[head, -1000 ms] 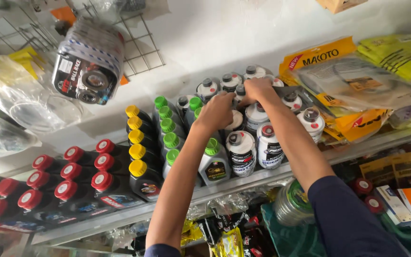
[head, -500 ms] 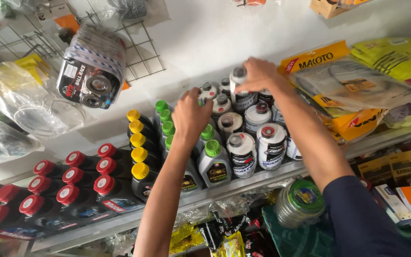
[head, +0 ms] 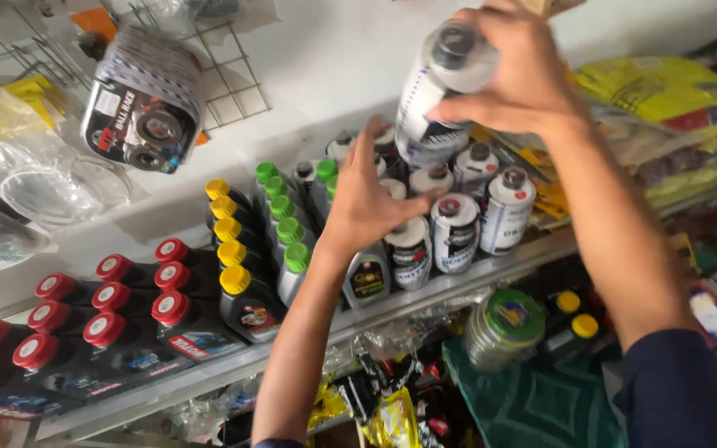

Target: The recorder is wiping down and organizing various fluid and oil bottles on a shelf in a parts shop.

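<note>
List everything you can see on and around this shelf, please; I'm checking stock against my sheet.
Red-capped bottles: about ten, black, shelf left.
Yellow-capped bottles: four, dark, one row.
Green-capped bottles: about five, grey.
White bottles: several, dark caps, shelf right.
Lifted bottle: one, white, above shelf.
Packaged wheels: one pack, on wire rack.
Line spool: one, green, below shelf.
Left hand: open, over bottles.
Right hand: grips lifted bottle.

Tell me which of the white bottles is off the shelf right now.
The one in the right hand: that white bottle is raised above the rest and tilted, while the other white bottles stand upright on the shelf.
</note>
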